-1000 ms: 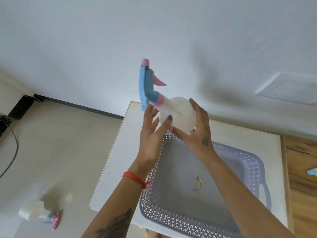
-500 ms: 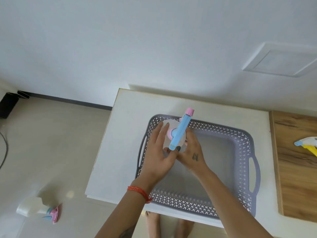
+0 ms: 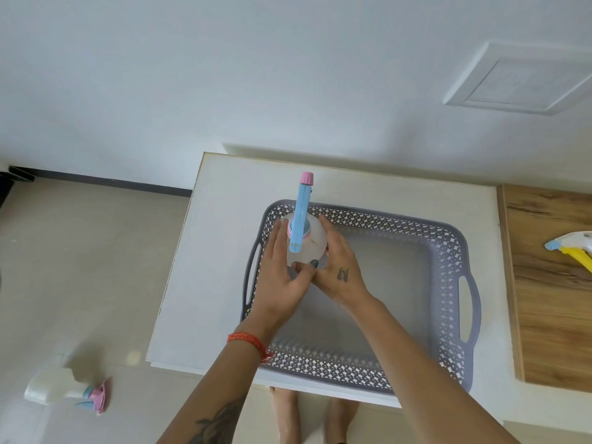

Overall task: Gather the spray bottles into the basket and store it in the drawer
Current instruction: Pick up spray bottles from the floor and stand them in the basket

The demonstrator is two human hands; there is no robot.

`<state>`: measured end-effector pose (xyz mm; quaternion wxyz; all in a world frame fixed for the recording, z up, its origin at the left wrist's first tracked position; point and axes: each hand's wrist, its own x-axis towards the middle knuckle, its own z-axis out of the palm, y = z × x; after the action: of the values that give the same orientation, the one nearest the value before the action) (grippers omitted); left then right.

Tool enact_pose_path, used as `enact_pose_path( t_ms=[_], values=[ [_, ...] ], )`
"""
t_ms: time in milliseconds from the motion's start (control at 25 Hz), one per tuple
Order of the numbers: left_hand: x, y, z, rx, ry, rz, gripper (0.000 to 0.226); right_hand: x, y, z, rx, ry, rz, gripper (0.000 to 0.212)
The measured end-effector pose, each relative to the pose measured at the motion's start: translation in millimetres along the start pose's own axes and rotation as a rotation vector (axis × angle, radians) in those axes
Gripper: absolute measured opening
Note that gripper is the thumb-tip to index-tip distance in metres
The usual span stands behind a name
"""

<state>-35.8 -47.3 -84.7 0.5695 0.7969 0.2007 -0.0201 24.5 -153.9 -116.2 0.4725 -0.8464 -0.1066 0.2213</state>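
Observation:
A white spray bottle (image 3: 312, 238) with a blue and pink head stands upright in the back left corner of the grey lattice basket (image 3: 455, 283). My left hand (image 3: 282, 277) cups its left side and my right hand (image 3: 339, 267) cups its right side, thumbs meeting in front. The basket sits on a white cabinet top (image 3: 217, 251). A second white bottle (image 3: 61, 390) with a pink and blue head lies on the floor at the lower left. A third bottle (image 3: 573, 248) with a yellow and blue head lies on the wooden surface at the right edge.
A wooden counter (image 3: 551, 299) adjoins the white top on the right. The white wall rises behind, with a square panel (image 3: 519, 78) at the upper right. Beige floor tiles spread to the left. My bare feet (image 3: 314, 418) show below the cabinet's front edge.
Both hands lowered the bottle from in front of the wall down into the basket's back left corner, turning it upright. The view tilted downward.

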Motion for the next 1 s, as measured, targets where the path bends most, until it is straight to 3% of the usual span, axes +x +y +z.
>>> enact_pose_path(
  t_ms=[160, 360, 440, 680, 1000],
  values=[
    [-1.2, 4.7, -0.7, -0.039, 0.018, -0.009, 0.074, -4.8, -1.0, -2.9, 0.041, -0.012, 0.018, 0.102],
    [-45.9, 19.5, 12.9, -0.141, 0.517, -0.163, 0.052, -31.5, 1.0, -36.6, 0.207, 0.089, 0.098, 0.1],
    [-70.3, 30.8, 35.8, -0.131, 0.566, -0.158, 0.043, -48.0, 3.4, -59.6, 0.259, 0.161, 0.113, 0.095],
    [-87.7, 100.4, 144.2, -0.216, 0.227, -0.014, 0.039, -100.5, 14.2, -158.3, 0.356, 0.413, 0.12, 0.08],
    [-58.6, 166.3, 307.4, -0.284, -0.177, -0.028, 0.038, -136.4, 95.4, -298.5, 0.292, 0.729, 0.191, 0.072]
  ],
)
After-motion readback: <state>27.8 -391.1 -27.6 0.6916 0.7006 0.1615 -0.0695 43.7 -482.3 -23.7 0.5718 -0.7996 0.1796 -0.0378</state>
